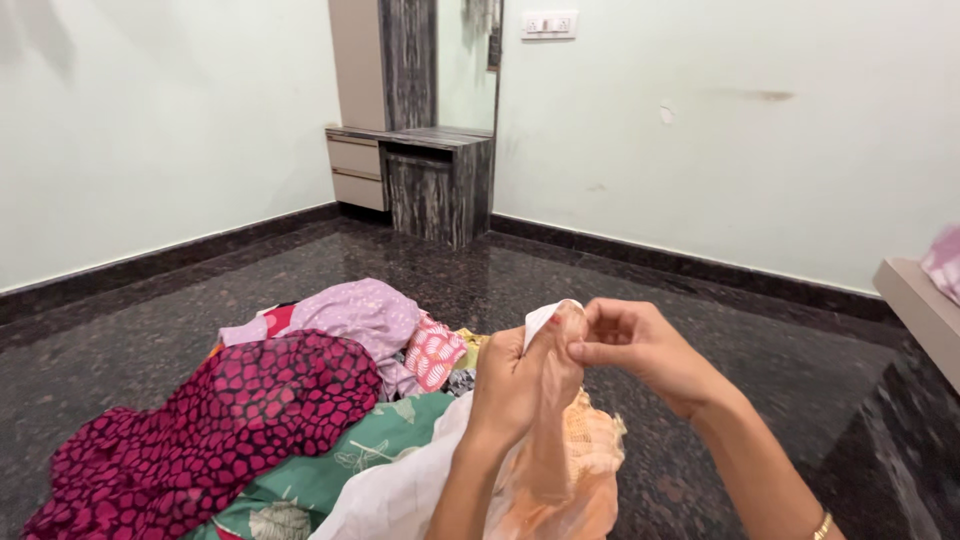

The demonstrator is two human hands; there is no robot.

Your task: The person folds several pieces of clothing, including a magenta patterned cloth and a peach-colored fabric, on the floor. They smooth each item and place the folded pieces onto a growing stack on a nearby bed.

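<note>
Both my hands are raised over a heap of clothes on the dark floor. My left hand [512,385] grips the top of a thin peach and white garment [570,470] that hangs down from it. My right hand [630,345] pinches the same garment's upper edge just beside the left fingers. Left of my hands lie a magenta and black patterned cloth [230,420], a green printed cloth [340,465], a lilac dotted cloth [365,315] and a small red and white patterned piece [433,352].
A dark polished stone floor [600,270] spreads around the heap. A grey dressing unit with drawers and a mirror [420,170] stands in the far corner. A pale ledge [920,310] with pink fabric on it is at the right edge.
</note>
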